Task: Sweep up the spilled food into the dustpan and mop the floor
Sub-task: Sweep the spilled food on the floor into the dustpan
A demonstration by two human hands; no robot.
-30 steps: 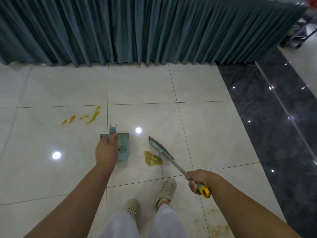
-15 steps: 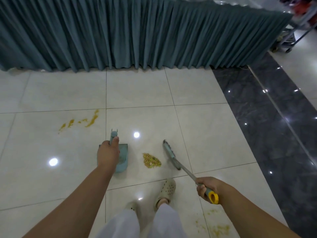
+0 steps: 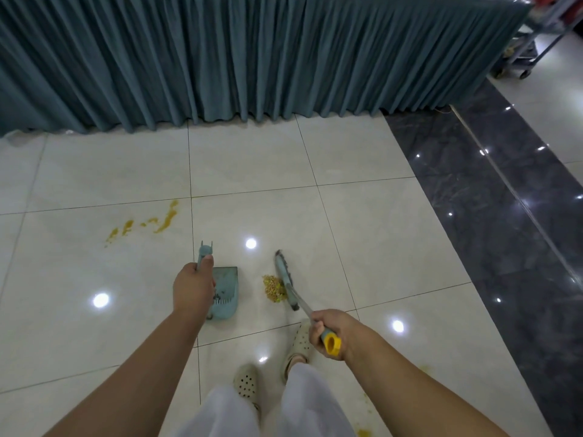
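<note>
Food (image 3: 275, 287) may scatter past the dustpan (image 3: 224, 293) if the right hand (image 3: 331, 331), gripping the broom (image 3: 285, 275), sweeps too hard while the left hand (image 3: 193, 287) holds the pan's handle.

You're wearing white trousers (image 3: 303, 405) and cream perforated clogs (image 3: 246, 380), and you're going bare-armed here, no sleeves, watch or rings showing on either hand (image 3: 193, 287).

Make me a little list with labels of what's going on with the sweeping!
left hand: grips the handle of the light blue plastic dustpan, which rests on the floor
right hand: grips the yellow-tipped handle of the blue brush
pile of yellow food crumbs: on the white tile, between dustpan and brush, touching the bristles
yellow smear: on the tile beyond the dustpan
backdrop: teal pleated curtain
</note>
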